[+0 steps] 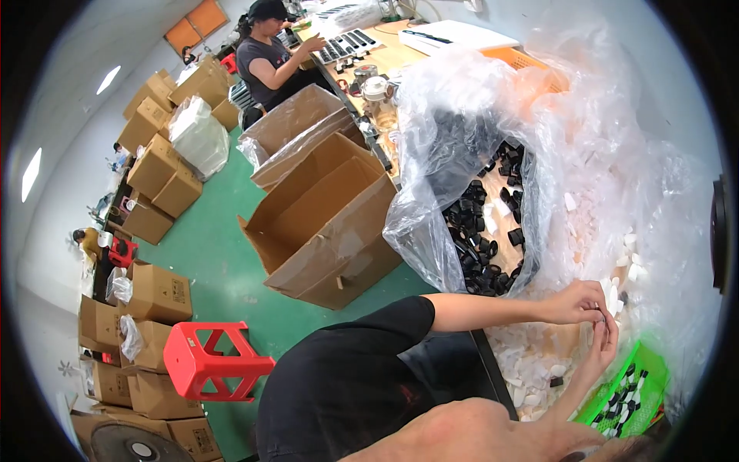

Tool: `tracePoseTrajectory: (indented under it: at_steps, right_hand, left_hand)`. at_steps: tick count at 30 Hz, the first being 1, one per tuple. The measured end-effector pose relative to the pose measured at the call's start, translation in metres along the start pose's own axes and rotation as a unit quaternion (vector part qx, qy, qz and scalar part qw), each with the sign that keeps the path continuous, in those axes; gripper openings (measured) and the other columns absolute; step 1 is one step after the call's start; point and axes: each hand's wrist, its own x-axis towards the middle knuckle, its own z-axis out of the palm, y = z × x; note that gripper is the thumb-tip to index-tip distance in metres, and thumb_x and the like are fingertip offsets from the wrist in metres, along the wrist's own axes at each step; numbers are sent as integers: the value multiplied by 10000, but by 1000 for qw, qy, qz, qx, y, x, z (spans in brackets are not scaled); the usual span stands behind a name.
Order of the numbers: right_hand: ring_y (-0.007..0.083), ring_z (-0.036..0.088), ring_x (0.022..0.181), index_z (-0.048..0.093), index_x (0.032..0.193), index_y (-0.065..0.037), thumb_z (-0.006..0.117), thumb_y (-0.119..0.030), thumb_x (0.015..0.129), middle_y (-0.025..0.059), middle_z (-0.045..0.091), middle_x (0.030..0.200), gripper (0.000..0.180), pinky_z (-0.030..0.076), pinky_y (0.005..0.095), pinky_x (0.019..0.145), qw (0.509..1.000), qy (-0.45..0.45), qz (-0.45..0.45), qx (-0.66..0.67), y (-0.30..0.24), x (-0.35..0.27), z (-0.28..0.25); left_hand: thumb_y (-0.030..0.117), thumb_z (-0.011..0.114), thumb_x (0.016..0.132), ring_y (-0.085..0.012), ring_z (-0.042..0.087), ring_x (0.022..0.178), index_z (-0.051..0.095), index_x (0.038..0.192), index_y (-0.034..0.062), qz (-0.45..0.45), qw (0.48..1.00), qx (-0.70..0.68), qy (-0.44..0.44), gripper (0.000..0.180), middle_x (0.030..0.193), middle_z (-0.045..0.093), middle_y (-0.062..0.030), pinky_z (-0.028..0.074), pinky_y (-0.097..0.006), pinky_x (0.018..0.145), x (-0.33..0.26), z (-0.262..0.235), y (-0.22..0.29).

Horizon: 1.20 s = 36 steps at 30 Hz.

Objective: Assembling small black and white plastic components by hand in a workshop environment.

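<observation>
Near the green basket (653, 368), the left hand (579, 302) and right hand (603, 346) are held together, fingers curled; whether anything is gripped cannot be told. White pieces (637, 272) nearby seem light, stiff, best pinched edgewise.

The clear bag (422, 231) is glossy, crinkled plastic

A red stool (192, 363) is standing on the green floor (231, 285). White lights (31, 175) are shining above. A pale wall (654, 69) is following the bench's (392, 37) back edge.
</observation>
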Motion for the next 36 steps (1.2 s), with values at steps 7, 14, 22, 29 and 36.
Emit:
tracePoseTrajectory:
  at_steps: [7, 14, 22, 29, 36]
  right_hand:
    - [145, 594, 987, 624, 1113, 11, 623, -105, 928, 66, 639, 1072, 218, 462, 283, 896, 998, 25, -53, 24, 7, 4, 18]
    - [70, 565, 796, 647, 1007, 4, 644, -38, 900, -4, 635, 885, 115, 465, 220, 735, 992, 83, -98, 3, -7, -7, 28]
    - [185, 592, 851, 705, 983, -36, 653, -41, 862, 102, 597, 997, 132, 475, 298, 759, 829, 366, -247, -344, -40, -9, -53]
    - [263, 550, 956, 705, 955, -61, 657, -12, 806, 111, 539, 1020, 164, 470, 394, 808, 712, 471, -286, -435, -52, -14, -90]
    - [255, 556, 956, 685, 951, -67, 645, -12, 818, 91, 550, 1030, 149, 452, 363, 829, 778, 412, -252, -402, -41, -8, -78]
  left_hand:
    - [5, 629, 852, -261, 606, 819, 643, 937, 12, 74, 993, 86, 17, 87, 866, 600, -113, 490, -326, 686, -1, -9, 3]
    - [-29, 612, 841, -284, 617, 756, 624, 918, 6, 38, 991, 128, 7, 86, 854, 581, -132, 501, -351, 642, -3, 2, 16]
    - [13, 481, 871, -371, 634, 959, 629, 1042, -3, -43, 906, 420, 34, 227, 1037, 642, -217, 506, -432, 824, 20, -100, 5]
    - [41, 532, 757, -448, 583, 889, 583, 930, -24, -147, 755, 625, 135, 191, 887, 602, -275, 470, -520, 800, 39, -320, -61]
    - [624, 563, 836, -484, 375, 1301, 437, 1409, 191, -306, 632, 705, 103, 729, 1352, 450, -302, 310, -653, 1021, 69, -418, -66]
